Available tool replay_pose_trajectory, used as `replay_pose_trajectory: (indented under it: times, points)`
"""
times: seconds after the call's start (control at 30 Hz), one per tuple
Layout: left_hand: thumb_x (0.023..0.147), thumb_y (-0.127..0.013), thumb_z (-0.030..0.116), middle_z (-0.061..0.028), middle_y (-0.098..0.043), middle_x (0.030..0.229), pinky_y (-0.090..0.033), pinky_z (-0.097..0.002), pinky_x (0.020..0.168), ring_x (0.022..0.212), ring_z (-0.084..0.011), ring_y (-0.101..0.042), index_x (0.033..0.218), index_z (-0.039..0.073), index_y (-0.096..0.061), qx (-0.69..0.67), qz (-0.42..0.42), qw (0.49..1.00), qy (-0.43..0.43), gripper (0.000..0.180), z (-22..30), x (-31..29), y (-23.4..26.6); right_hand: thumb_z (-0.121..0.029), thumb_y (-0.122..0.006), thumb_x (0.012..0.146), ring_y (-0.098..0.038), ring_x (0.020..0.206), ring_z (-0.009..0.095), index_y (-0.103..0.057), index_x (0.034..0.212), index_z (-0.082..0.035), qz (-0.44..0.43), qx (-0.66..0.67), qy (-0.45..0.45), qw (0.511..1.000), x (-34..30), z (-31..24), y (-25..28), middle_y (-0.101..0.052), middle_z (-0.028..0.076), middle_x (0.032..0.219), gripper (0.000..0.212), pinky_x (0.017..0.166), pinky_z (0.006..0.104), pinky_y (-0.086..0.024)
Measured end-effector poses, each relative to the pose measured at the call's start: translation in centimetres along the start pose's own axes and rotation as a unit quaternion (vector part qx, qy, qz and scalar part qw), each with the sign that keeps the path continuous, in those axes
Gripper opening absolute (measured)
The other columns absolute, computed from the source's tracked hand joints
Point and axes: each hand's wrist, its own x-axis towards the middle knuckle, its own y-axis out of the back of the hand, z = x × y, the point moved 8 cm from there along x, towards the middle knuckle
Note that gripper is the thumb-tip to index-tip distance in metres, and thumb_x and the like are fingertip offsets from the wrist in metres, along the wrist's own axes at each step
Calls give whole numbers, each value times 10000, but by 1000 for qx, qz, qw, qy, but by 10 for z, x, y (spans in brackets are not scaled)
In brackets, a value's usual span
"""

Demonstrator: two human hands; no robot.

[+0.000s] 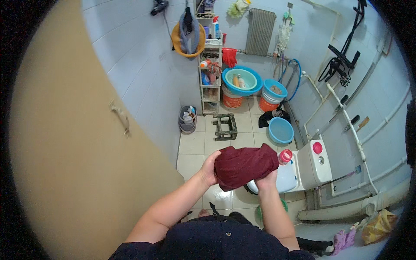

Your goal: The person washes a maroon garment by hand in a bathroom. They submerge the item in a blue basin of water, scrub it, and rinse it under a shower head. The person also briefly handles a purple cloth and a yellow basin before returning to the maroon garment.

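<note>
A dark red cloth (pixel 245 167), bunched and folded, is stretched between my two hands in front of my body. My left hand (pixel 210 168) grips its left edge, the fingers partly hidden behind the fabric. Under the right end, my right hand (pixel 267 180) is closed on the cloth, most of its fingers covered. Just beyond that end, a small jar with a pinkish-red lid (pixel 285 157) appears to stand on the white toilet (pixel 286 180). The cloth hides part of the toilet lid.
A low worn stool (pixel 225 127) stands on the tiles ahead, with a grey bucket of bottles (pixel 187 119) to its left. A blue basin (pixel 281 130) lies near the toilet. Farther back are stacked basins (pixel 255 89) and a narrow shelf (pixel 211 93). A beige door (pixel 86 151) fills the left.
</note>
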Motion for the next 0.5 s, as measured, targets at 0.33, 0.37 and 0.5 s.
replay_pose_trajectory:
  times: [0.33,0.37,0.5]
  points:
    - [928,-349,402,-90,-517,1256,-353,-457,992,1171,-266,-472,1211,94,-504,74,67,990,99,446,37,140,50,-463,-438,878,-492,1131,282,-523,1170,-134,-29,32,7,999,105,-45,-6,-534,78,1222,448,998,453,-361]
    - [933,-333,444,-81,-491,1289,-329,-470,1005,1206,-265,-439,1241,108,-484,94,85,986,109,480,41,147,50,-460,-441,877,-489,1135,282,-522,1171,-136,-32,34,13,999,119,-54,-9,-532,76,1223,445,998,454,-359]
    - [909,-267,589,-64,-412,1370,-256,-500,1048,1279,-269,-354,1323,138,-410,85,39,991,96,628,74,197,32,-419,-411,903,-485,1139,269,-506,1195,-139,-97,39,-31,994,172,-56,-47,-530,63,1221,416,994,443,-363]
